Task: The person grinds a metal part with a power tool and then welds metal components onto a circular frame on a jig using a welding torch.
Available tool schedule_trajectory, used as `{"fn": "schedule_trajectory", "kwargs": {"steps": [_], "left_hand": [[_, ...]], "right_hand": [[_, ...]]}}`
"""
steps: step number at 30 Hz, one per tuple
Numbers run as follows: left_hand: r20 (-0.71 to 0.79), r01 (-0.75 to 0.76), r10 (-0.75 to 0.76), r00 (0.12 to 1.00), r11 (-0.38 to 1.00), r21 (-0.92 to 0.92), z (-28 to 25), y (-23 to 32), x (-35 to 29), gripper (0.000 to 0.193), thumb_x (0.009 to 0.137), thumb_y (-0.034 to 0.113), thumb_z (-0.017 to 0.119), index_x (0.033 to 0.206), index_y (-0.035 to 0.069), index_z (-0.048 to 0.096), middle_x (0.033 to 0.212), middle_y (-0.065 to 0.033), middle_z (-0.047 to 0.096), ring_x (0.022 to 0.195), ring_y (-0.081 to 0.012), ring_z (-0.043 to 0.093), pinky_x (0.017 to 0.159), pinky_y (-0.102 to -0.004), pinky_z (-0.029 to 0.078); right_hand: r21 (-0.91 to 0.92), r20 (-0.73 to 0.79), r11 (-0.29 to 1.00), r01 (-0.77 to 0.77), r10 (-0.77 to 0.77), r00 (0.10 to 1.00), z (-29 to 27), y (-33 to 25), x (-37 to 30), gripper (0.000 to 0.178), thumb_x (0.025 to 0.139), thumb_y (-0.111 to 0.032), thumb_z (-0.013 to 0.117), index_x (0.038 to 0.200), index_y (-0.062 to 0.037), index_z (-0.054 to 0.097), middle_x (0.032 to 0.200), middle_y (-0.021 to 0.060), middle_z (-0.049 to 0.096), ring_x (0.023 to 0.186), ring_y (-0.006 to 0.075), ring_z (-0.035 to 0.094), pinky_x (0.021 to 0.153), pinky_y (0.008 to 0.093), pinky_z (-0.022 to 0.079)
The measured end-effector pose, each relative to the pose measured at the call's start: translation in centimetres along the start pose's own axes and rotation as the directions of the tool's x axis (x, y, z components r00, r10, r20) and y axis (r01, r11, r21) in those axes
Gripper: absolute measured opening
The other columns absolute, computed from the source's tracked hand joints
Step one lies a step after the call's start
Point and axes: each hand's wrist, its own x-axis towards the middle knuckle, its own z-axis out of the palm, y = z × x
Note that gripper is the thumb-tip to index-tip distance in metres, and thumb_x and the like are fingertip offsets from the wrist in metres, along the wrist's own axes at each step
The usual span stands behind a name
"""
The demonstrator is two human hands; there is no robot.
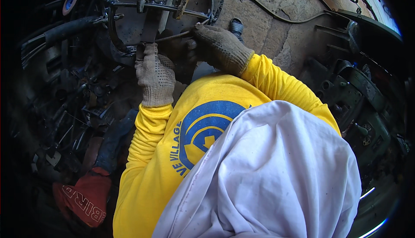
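Both my hands wear grey knitted work gloves with dotted palms. My right hand [221,48] is closed, its fingers around a thin metal rod [175,36] at the near side of a round metal frame [162,6]. My left hand [155,74] is closed at the rod's left end, where it meets the frame's lower left edge; its fingertips are partly hidden. A straight bar crosses the frame, and clamp-like metal pieces [185,4] sit on it, one yellowish and worn. Whether the rod is joined to the frame I cannot tell.
A person in a red garment [88,197] is low at the left, near scattered metal scraps [93,97]. A thick dark hose or cable bundle [71,29] lies at upper left. Green machinery [363,95] stands at right. A cable [276,17] crosses the stone floor [263,34].
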Motion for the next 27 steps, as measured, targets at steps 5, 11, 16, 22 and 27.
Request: {"fn": "schedule_trajectory", "kwargs": {"steps": [5,11,16,22,27], "left_hand": [[-0.058,-0.138,0.155,0.986,0.964,0.226,0.0,-0.5,-0.4,0.049,0.077,-0.001,0.067,0.124,0.0,0.055,0.117,-0.0212,0.06,0.106,-0.039,0.058,0.097,-0.0414,0.045],[0.034,-0.088,0.081,0.996,0.911,0.404,1.0,-1.7,0.2,0.043,0.082,0.008,0.068,0.121,0.001,0.055,0.098,-0.0167,0.065,0.09,-0.0317,0.064,0.082,-0.042,0.05],[0.07,0.05,-0.024,0.997,0.919,-0.392,-0.3,1.1,0.1,0.04,0.087,0.005,0.064,0.125,0.0,0.055,0.108,-0.0175,0.067,0.095,-0.0272,0.066,0.088,-0.0387,0.051],[0.28,0.377,-0.29,0.915,0.371,-0.848,-1.1,2.9,0.8,0.048,0.076,0.019,0.079,0.117,0.002,0.06,0.1,-0.0196,0.069,0.092,-0.0378,0.067,0.082,-0.0433,0.055],[0.293,0.342,-0.37,0.882,0.072,-0.937,-1.0,3.3,0.7,0.051,0.074,0.01,0.079,0.12,0.003,0.06,0.102,-0.0189,0.069,0.091,-0.0375,0.067,0.082,-0.0426,0.054]], "right_hand": [[-0.307,-0.091,0.949,-0.073,0.047,0.995,0.6,-1.4,-1.4,0.038,0.098,-0.031,0.056,0.117,0.0012,0.061,0.096,0.0103,0.067,0.08,0.0182,0.065,0.075,0.0303,0.055],[-0.47,-0.189,0.875,-0.117,0.03,0.981,-2.9,-1.1,-2.5,0.046,0.094,-0.038,0.061,0.118,0.0013,0.063,0.095,0.0098,0.067,0.078,0.0165,0.063,0.073,0.0296,0.054],[-0.464,-0.304,0.88,-0.104,-0.048,0.951,-5.4,-1.4,-3.4,0.037,0.093,-0.035,0.063,0.109,-0.0014,0.068,0.089,0.0051,0.065,0.076,0.0122,0.061,0.07,0.0249,0.051],[-0.41,-0.477,0.902,-0.137,-0.084,0.875,-8.2,-1.2,-4.5,0.038,0.091,-0.033,0.066,0.113,-0.0023,0.063,0.086,0.0043,0.063,0.074,0.0128,0.06,0.071,0.025,0.05],[-0.5,-0.476,0.844,-0.194,-0.081,0.876,-7.4,-0.9,-4.5,0.038,0.092,-0.034,0.066,0.112,-0.0021,0.061,0.088,0.0052,0.063,0.075,0.0139,0.06,0.073,0.0273,0.051]]}}
